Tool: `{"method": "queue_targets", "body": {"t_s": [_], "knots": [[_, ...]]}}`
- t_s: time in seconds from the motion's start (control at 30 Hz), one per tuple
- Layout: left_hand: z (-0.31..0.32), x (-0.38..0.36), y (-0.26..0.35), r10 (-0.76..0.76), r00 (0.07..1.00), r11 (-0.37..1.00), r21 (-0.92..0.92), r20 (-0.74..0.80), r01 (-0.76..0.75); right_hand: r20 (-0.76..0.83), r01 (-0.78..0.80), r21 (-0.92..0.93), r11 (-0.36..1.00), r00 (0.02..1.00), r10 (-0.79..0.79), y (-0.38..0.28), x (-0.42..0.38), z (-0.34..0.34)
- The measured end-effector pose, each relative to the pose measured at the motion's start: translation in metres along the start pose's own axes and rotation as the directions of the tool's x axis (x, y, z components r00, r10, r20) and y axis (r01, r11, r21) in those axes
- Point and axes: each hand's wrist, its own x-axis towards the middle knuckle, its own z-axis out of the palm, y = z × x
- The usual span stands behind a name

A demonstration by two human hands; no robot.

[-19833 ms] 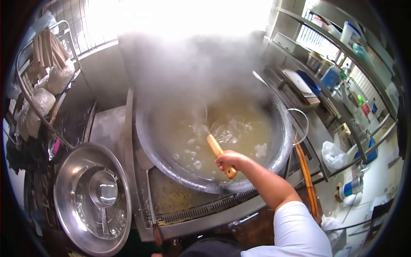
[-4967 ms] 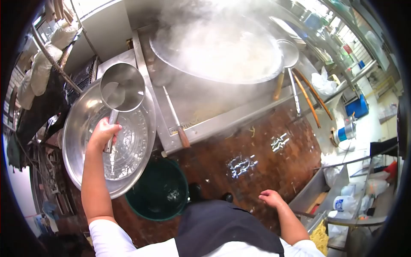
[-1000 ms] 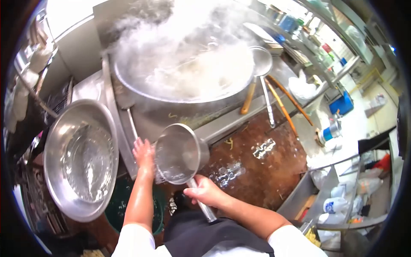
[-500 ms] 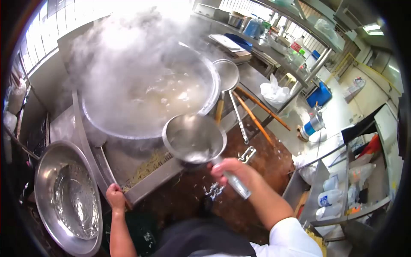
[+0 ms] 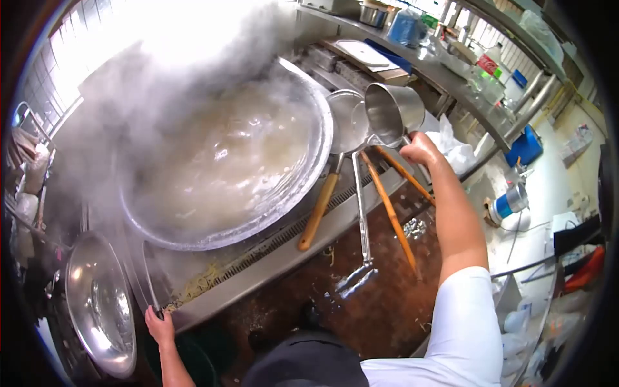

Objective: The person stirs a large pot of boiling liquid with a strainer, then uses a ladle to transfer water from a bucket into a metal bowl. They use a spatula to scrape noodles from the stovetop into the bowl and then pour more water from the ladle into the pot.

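The right hand [image 5: 420, 150] grips 1 metal dipper [image 5: 392, 111] by its handle, right of the steaming wok [image 5: 324, 138]; the left hand [image 5: 160, 324], fingers curled, clasps 1 long-handled tool [image 5: 150, 286] near-left of it.

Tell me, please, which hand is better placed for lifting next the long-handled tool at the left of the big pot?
Probably the left hand: it grips the long-handled tool. The right hand is occupied with the metal scoop, off to the right of the big pot.
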Motion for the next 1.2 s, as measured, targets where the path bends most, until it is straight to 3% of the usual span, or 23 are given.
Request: {"method": "queue_targets", "body": {"t_s": [0.07,0.13,0.23,0.3,0.33,0.4,0.47,0.53,0.6,0.67,0.73,0.77,0.8,0.83,0.87,0.97,1.07,1.13,1.17,1.2], "knots": [[-0.001,0.0,0.002,-0.081,0.995,0.997,-0.011,0.056,0.082,-0.092,0.09,-0.298,0.95,0.988,-0.122,0.018,0.016,0.005],[-0.003,-0.003,0.004,-0.158,0.981,0.986,-0.03,0.109,0.162,-0.101,0.101,-0.317,0.943,0.985,-0.14,0.028,0.021,0.008],[-0.002,-0.002,0.013,-0.124,0.991,0.992,0.039,0.058,0.122,-0.112,0.062,-0.402,0.914,0.987,-0.116,0.027,0.016,0.008],[0.001,-0.002,0.018,0.04,0.998,0.999,0.028,-0.037,-0.039,-0.146,0.057,-0.407,0.912,0.981,-0.126,0.025,0.008,0.007],[0.0,-0.003,0.024,0.043,0.998,0.999,0.033,-0.036,-0.042,-0.182,0.054,-0.415,0.908,0.973,-0.141,0.022,0.003,0.007],[-0.017,-0.007,0.07,0.22,0.966,0.973,-0.039,-0.133,-0.227,-0.204,0.057,-0.396,0.917,0.968,-0.148,0.012,-0.011,0.004],[-0.04,-0.014,0.118,0.315,0.938,0.925,-0.174,-0.143,-0.337,-0.22,0.066,-0.384,0.921,0.962,-0.161,0.008,-0.025,0.009],[-0.058,-0.025,0.155,0.361,0.923,0.88,-0.281,-0.131,-0.384,-0.285,0.131,-0.251,0.959,0.937,-0.203,0.005,-0.044,0.018],[-0.063,-0.041,0.173,0.385,0.919,0.785,-0.495,-0.083,-0.374,-0.287,0.18,-0.191,0.965,0.93,-0.23,0.001,-0.071,0.031],[-0.073,-0.063,0.186,0.366,0.917,0.734,-0.655,0.156,-0.182,-0.3,0.327,0.027,0.945,0.904,-0.304,0.001,-0.101,0.05],[-0.078,-0.085,0.189,0.446,0.803,0.614,-0.788,0.396,0.048,-0.049,0.111,0.387,0.916,0.994,-0.1,-0.045,-0.174,0.054],[-0.083,-0.097,0.188,0.494,0.736,0.585,-0.804,0.462,0.111,0.015,0.097,0.515,0.852,0.992,-0.123,-0.049,-0.205,0.067],[-0.101,-0.104,0.192,0.577,0.655,0.601,-0.797,0.487,0.063,0.095,0.051,0.575,0.816,0.987,-0.129,-0.058,-0.24,0.076],[-0.104,-0.112,0.187,0.661,0.538,0.572,-0.816,0.523,0.091,0.185,-0.066,0.621,0.781,0.981,-0.064,-0.079,-0.283,0.08],[-0.103,-0.123,0.178,0.731,0.391,0.511,-0.828,0.56,0.232,0.284,-0.176,0.647,0.742,0.959,-0.019,-0.073,-0.316,0.097],[-0.082,-0.157,0.148,0.893,-0.01,0.424,-0.831,0.451,0.361,0.574,-0.361,0.633,0.685,0.813,-0.101,-0.095,-0.42,0.131],[-0.087,-0.203,0.112,0.82,-0.284,0.548,-0.541,0.497,0.638,0.762,-0.532,0.484,0.694,0.647,-0.036,-0.122,-0.494,0.192],[-0.073,-0.234,0.083,0.737,-0.43,0.583,-0.17,0.521,0.794,0.837,-0.568,0.433,0.7,0.542,-0.077,-0.134,-0.526,0.251],[-0.067,-0.245,0.07,0.686,-0.422,0.509,0.024,0.593,0.861,0.792,-0.495,0.514,0.701,0.588,-0.166,-0.136,-0.544,0.292],[-0.058,-0.253,0.053,0.672,-0.374,0.368,0.15,0.639,0.918,0.783,-0.132,0.317,0.939,0.594,-0.181,-0.144,-0.556,0.33]]}}
